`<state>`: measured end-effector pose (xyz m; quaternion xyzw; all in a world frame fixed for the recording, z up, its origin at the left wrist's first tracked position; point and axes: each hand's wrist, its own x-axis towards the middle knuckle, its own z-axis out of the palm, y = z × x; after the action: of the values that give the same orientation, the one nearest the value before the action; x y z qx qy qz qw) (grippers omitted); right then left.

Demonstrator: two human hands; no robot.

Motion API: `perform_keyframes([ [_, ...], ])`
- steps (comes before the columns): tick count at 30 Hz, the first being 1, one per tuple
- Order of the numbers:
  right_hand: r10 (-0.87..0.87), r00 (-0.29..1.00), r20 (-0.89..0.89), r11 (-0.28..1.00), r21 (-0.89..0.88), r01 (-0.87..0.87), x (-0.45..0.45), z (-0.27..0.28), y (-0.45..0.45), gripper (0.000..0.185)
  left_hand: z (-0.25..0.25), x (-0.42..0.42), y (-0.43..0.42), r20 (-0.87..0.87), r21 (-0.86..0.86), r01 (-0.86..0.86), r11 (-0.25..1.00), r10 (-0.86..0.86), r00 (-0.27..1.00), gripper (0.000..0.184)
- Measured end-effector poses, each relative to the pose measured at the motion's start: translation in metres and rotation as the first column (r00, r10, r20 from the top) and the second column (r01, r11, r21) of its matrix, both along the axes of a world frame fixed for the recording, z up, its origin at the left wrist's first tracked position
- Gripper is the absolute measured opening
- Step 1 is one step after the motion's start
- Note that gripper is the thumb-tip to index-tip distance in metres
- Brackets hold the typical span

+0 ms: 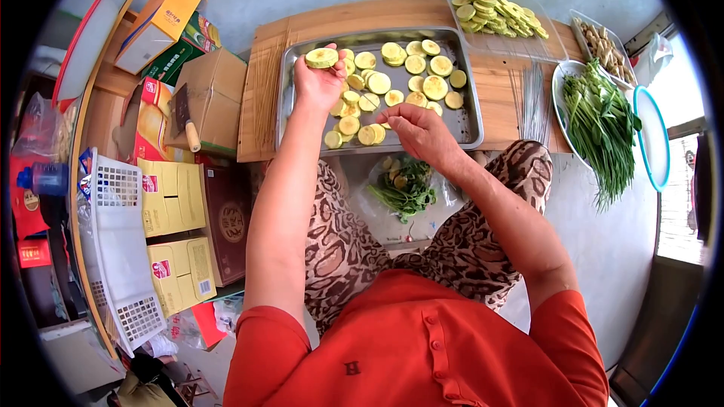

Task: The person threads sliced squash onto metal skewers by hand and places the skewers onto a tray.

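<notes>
Presently, your left hand (320,84) grips squash slices (322,58) in curled fingers over the left side of the metal tray (461,118), while your right hand (419,130), by its near edge, shows bent fingers, contents indeterminable.

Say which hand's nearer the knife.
Left. The left hand holds slices over the left side of the tray, right of the knife; the right hand is farther right, over the near edge.

Wooden table (496,98); metal tray (466,125), skewers (534,105), plastic tub (556,47)
</notes>
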<state>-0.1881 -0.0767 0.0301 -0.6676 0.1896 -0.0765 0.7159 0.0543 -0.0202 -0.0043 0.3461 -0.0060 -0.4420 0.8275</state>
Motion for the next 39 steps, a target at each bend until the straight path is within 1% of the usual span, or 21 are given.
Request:
perform_keyframes([
  [4, 0.008, 0.999, -0.035, 1.0, 0.008, -0.008, 0.0013, 0.0004, 0.0003, 0.019, -0.0007, -0.0003, 0.0005, -0.005, -0.037, -0.006, 0.999, 0.006, 1.0, 0.042],
  [9, 0.005, 1.0, -0.018, 0.999, 0.047, -0.005, 0.0002, 0.0042, 0.0003, 0.02, 0.0008, 0.0028, -0.0013, -0.044, -0.018, -0.051, 0.999, 0.05, 0.998, 0.042],
  [14, 0.01, 1.0, -0.002, 0.999, 0.036, -0.01, 0.0004, 0.0053, 0.0013, 0.02, -0.0015, 0.001, -0.0024, 0.028, -0.027, -0.033, 0.999, 0.033, 0.999, 0.049],
  [17, 0.005, 1.0, -0.002, 1.0, 0.028, -0.005, 0.0015, 0.0046, 0.0019, 0.019, -0.002, 0.0008, -0.0028, 0.032, -0.026, -0.026, 0.999, 0.026, 0.999, 0.053],
  [28, 0.004, 1.0, -0.012, 1.0, 0.015, -0.004, 0.0023, 0.0023, 0.0021, 0.02, -0.0041, 0.0009, -0.0017, 0.035, -0.046, -0.029, 0.999, 0.031, 0.999, 0.053],
  [33, 0.002, 1.0, -0.013, 0.999, 0.039, -0.002, 0.0032, 0.0012, 0.0026, 0.02, -0.0046, 0.0022, -0.0014, 0.021, -0.068, -0.041, 0.997, 0.043, 0.999, 0.052],
  [35, 0.0, 1.0, -0.013, 0.999, 0.041, 0.001, 0.0033, 0.0019, 0.003, 0.02, -0.0033, 0.0014, -0.0012, 0.015, -0.057, -0.053, 0.997, 0.053, 0.998, 0.049],
  [39, -0.005, 1.0, -0.006, 0.998, 0.06, 0.005, 0.0034, 0.0035, 0.0036, 0.02, -0.0014, 0.0021, -0.0033, 0.013, -0.003, -0.07, 0.998, 0.07, 0.997, 0.05],
])
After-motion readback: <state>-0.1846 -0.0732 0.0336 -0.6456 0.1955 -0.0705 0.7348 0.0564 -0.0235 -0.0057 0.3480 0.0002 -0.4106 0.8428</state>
